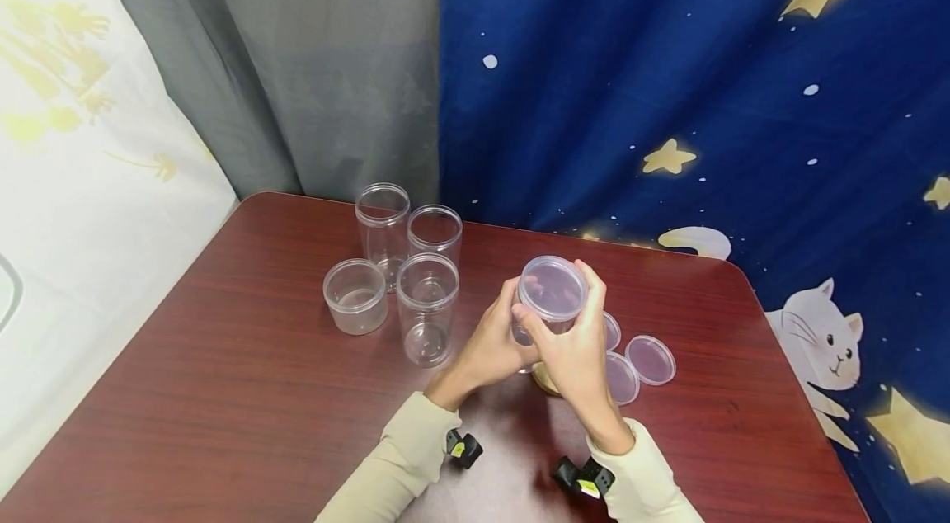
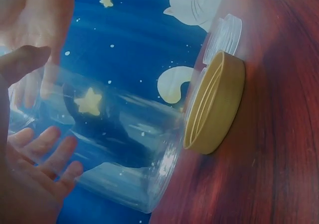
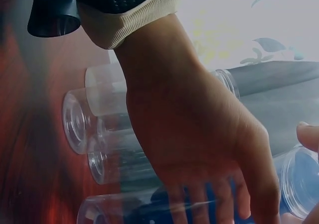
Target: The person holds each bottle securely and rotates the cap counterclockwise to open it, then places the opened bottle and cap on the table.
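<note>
Both hands hold a clear plastic jar (image 2: 124, 149) upright over the table, with a translucent lid (image 1: 552, 288) on its mouth. My left hand (image 1: 491, 341) grips the jar's side; its curled fingers show around the wall in the left wrist view. My right hand (image 1: 575, 346) spans the top, thumb and fingers at opposite sides of the lid's rim. In the right wrist view, the right hand (image 3: 199, 119) hides part of the jar. A gold screw lid (image 2: 219, 104) lies on the table near the jar's base, partly covered by the right hand in the head view.
Left of the hands stand several lidless clear jars, among them a tall one (image 1: 428, 313) and a short tub (image 1: 356, 300). Loose clear lids (image 1: 651, 360) lie to the right. The dark red table (image 1: 245, 391) ends at a grey and a blue curtain (image 1: 564, 94).
</note>
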`<act>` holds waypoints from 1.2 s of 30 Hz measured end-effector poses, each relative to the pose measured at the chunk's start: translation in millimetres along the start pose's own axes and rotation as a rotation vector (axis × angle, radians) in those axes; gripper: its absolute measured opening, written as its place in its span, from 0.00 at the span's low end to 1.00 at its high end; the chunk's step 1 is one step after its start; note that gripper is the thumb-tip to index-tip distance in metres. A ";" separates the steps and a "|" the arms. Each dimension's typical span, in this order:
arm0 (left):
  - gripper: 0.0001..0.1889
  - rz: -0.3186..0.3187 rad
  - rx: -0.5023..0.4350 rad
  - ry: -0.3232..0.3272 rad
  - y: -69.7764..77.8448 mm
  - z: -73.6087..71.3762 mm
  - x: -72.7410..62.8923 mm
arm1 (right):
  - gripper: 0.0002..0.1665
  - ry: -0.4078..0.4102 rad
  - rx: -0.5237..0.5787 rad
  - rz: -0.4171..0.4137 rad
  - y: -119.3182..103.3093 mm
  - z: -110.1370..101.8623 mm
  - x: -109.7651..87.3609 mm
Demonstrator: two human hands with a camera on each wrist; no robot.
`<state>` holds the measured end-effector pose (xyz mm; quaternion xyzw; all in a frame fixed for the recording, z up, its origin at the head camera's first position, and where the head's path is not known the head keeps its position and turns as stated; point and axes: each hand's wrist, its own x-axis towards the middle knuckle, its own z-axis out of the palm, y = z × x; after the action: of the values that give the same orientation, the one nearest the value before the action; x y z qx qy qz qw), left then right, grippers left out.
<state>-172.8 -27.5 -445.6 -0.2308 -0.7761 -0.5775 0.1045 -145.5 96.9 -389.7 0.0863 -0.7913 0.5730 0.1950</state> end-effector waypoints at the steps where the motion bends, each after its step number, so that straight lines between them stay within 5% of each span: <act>1: 0.43 0.001 -0.001 -0.007 -0.1 -0.5 -0.1 | 0.55 0.000 0.002 -0.003 0.1 -0.2 0.3; 19: 0.41 -0.100 -0.166 -0.112 1.6 -9.7 -1.6 | 0.50 -0.232 0.192 -0.019 3.8 -17.6 10.0; 36: 0.43 -0.096 -0.272 -0.195 -0.3 -14.7 -1.4 | 0.48 -0.454 0.275 -0.121 7.4 -35.2 20.4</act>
<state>-173.3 -41.8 -441.9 -0.2606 -0.7073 -0.6564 -0.0311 -159.3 134.2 -378.4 0.2856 -0.7229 0.6283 0.0329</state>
